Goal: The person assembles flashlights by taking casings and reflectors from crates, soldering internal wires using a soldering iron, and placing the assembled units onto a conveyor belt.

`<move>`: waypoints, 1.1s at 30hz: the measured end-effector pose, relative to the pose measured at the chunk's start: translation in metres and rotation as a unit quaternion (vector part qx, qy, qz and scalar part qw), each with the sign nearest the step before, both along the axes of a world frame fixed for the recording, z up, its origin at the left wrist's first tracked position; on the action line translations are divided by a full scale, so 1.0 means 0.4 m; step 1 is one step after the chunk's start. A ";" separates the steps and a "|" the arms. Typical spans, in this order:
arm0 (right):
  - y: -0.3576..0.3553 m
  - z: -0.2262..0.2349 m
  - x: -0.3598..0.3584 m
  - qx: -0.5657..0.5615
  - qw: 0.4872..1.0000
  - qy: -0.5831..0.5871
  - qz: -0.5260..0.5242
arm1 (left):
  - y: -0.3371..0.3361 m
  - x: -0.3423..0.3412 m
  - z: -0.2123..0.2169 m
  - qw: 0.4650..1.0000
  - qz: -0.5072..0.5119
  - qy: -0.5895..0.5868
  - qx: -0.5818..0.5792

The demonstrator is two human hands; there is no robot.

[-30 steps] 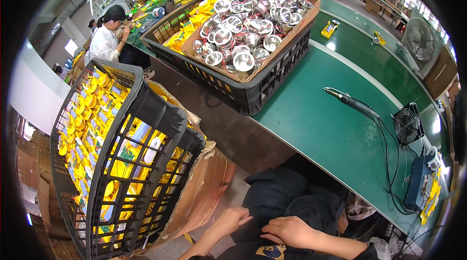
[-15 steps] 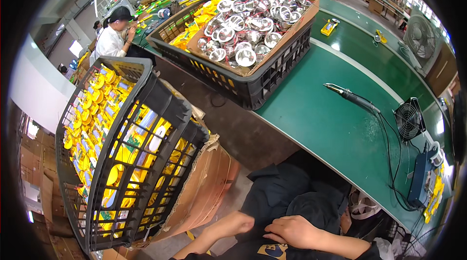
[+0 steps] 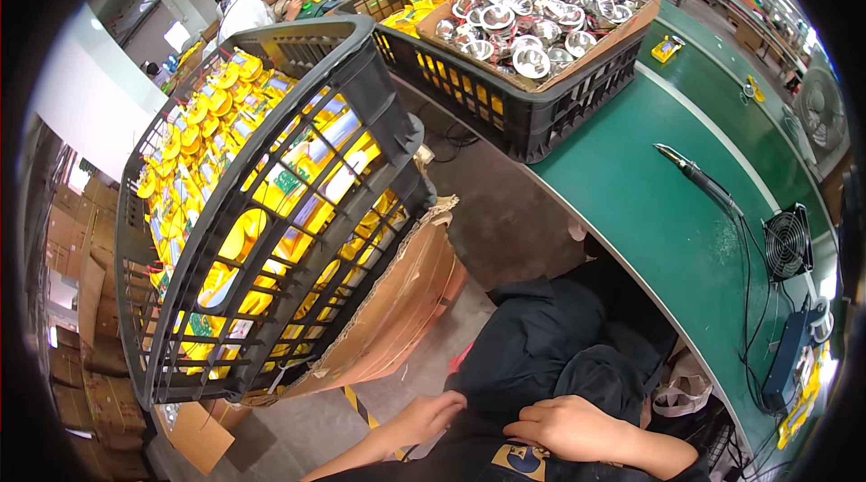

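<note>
Both hands are low over my lap, on dark clothing (image 3: 532, 338). My left hand (image 3: 431, 416) is closed, fingertips pressed together at the clothing's edge; whatever may be between them is too hidden to name. My right hand (image 3: 573, 428) lies curled over the dark cloth near a printed patch (image 3: 520, 461), its fingers bent under and partly hidden. Left of them a black plastic crate (image 3: 271, 275), tilted, holds many yellow parts (image 3: 212, 121) with wires and small green boards. It rests on a torn cardboard box (image 3: 397, 311).
A green workbench (image 3: 622, 184) curves along the right, bearing a soldering iron (image 3: 699, 177), a small black fan (image 3: 787, 243) and a blue soldering station (image 3: 789, 356). A second black crate (image 3: 523, 117) carries a carton of shiny reflector cups (image 3: 532, 63). A co-worker (image 3: 257, 4) sits at far left.
The view has shifted, so crates and bench appear farther right and higher. My hands stay over my lap; the left has moved slightly left and they are a little farther apart.
</note>
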State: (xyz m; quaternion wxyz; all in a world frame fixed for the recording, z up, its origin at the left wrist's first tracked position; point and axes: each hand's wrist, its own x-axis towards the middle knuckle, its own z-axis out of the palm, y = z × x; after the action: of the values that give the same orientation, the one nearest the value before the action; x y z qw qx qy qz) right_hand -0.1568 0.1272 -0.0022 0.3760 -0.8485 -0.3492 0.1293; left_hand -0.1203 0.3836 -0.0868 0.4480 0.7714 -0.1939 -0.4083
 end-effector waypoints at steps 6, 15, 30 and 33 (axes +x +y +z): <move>0.037 0.024 -0.002 -0.106 0.986 0.061 -0.117 | -0.020 0.003 -0.044 0.958 0.061 -0.277 -0.037; 0.045 0.004 0.024 -0.212 0.969 0.064 -0.111 | -0.100 0.103 -0.145 0.942 -0.126 -0.291 -0.107; -0.028 -0.134 0.123 -0.226 0.936 -0.067 -0.260 | -0.299 0.175 -0.228 0.944 -0.077 -0.279 -0.157; -0.040 -0.176 0.153 -0.180 0.946 -0.090 -0.253 | -0.298 0.188 -0.223 0.941 -0.083 -0.291 -0.150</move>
State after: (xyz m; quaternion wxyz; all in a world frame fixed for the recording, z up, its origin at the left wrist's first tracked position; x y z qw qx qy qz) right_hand -0.0954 0.1111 -0.0727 0.2042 -0.9706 -0.1265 0.0144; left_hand -0.0449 0.2644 -0.1760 0.4467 0.7618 -0.4383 -0.1676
